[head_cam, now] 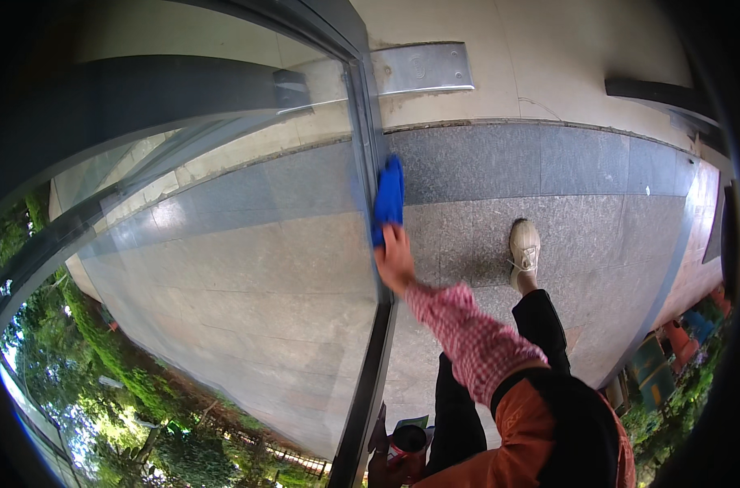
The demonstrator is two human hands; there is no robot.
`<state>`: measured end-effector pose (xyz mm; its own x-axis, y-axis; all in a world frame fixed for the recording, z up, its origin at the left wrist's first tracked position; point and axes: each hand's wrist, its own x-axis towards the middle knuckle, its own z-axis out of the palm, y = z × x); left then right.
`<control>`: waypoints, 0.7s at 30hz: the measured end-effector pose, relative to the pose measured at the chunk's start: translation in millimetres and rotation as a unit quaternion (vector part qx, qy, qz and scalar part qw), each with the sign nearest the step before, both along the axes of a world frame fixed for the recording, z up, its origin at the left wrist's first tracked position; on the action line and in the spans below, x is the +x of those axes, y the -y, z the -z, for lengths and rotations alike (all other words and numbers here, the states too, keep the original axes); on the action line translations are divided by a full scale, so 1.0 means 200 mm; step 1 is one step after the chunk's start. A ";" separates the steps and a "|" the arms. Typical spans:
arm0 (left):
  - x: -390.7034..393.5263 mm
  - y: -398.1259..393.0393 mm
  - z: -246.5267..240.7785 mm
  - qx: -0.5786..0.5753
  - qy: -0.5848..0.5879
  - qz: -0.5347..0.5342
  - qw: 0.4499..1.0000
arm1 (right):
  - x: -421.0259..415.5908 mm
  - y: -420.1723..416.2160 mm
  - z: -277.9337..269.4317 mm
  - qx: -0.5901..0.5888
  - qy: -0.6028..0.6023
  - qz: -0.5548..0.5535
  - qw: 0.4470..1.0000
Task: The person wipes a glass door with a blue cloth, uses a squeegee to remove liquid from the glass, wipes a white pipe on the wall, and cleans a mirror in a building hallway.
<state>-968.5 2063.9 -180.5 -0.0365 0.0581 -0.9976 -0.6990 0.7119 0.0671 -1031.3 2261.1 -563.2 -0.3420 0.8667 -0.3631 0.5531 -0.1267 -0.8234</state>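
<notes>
A blue cloth (389,198) lies against the dark metal frame (364,134) of a glass door. My right hand (397,259) grips its lower end, the fingers pressed along the frame's edge. The sleeve is pink checkered, under an orange and black garment. At the bottom, beside the lower part of the frame, my left hand (379,454) is in shadow, its fingers around a red can-like container (408,448) with a dark round top. A green and white flat piece (412,421) shows behind that container; what it is cannot be told.
The glass pane (254,256) fills the left side. A metal floor plate (425,67) is set near the frame's top end. Grey stone tiles (467,161) run under my beige shoe (524,247). A dark bar handle (656,94) is at the upper right; plants (101,341) stand beyond the glass.
</notes>
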 end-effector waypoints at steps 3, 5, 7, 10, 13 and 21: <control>0.00 -0.03 0.02 0.001 0.004 -0.012 1.000 | 0.22 0.56 -0.12 -0.221 0.024 -0.045 0.974; -0.01 -0.06 0.03 0.003 0.006 -0.008 1.000 | 0.24 0.61 -0.03 -0.273 0.047 -0.052 0.959; -0.01 -0.08 0.05 0.013 0.009 -0.004 1.000 | 0.17 0.45 0.09 -0.311 0.039 -0.064 0.947; -0.03 -0.10 0.07 0.027 0.010 -0.007 1.000 | -0.07 -0.14 0.12 -0.217 -0.056 0.147 0.963; -0.01 -0.11 0.08 0.041 0.003 -0.004 0.999 | -0.31 -0.98 -0.12 -0.043 -0.106 0.176 0.978; 0.00 -0.17 0.10 0.085 -0.004 -0.029 0.996 | -0.54 -1.57 -1.45 0.480 -0.455 -0.007 0.751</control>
<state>-968.3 2098.6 -199.8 -0.0518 0.2237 -0.9733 -0.7381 0.6479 0.1882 -1140.1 2574.1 -273.1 -0.0814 0.5745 0.8144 -0.2965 0.7662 -0.5701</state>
